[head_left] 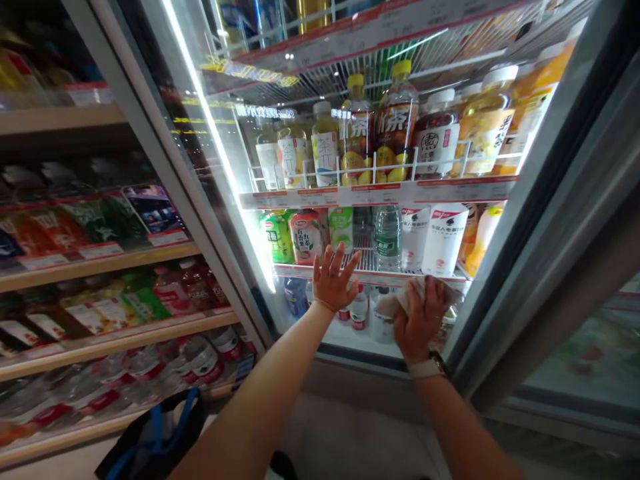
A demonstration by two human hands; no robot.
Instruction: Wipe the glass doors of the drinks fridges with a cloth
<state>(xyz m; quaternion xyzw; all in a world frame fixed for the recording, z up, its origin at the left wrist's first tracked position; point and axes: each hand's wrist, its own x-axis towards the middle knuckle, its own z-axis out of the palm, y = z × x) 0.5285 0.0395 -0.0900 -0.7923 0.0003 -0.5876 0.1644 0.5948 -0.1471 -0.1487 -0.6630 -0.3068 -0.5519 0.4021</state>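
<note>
A glass-fronted drinks cooler fills the middle of the view, with white-capped bottles, yellow-capped tea bottles (397,127) and white labelled bottles (446,240) on its lit shelves. My left hand (333,281) lies flat with fingers spread at the glass, in front of the lower shelf edge (295,271). To its right, my right hand (419,317) holds a pale, crumpled cloth (393,305) at the glass, in front of the bottom shelf. The cloth shows on both sides of the fingers. A band and a watch are on my right wrist.
Open shelves of bottles (95,307) stand at the left, past the cooler's metal frame (200,200). A black and blue bag (155,437) sits low at the left. The thick door frame (543,220) slants along the right.
</note>
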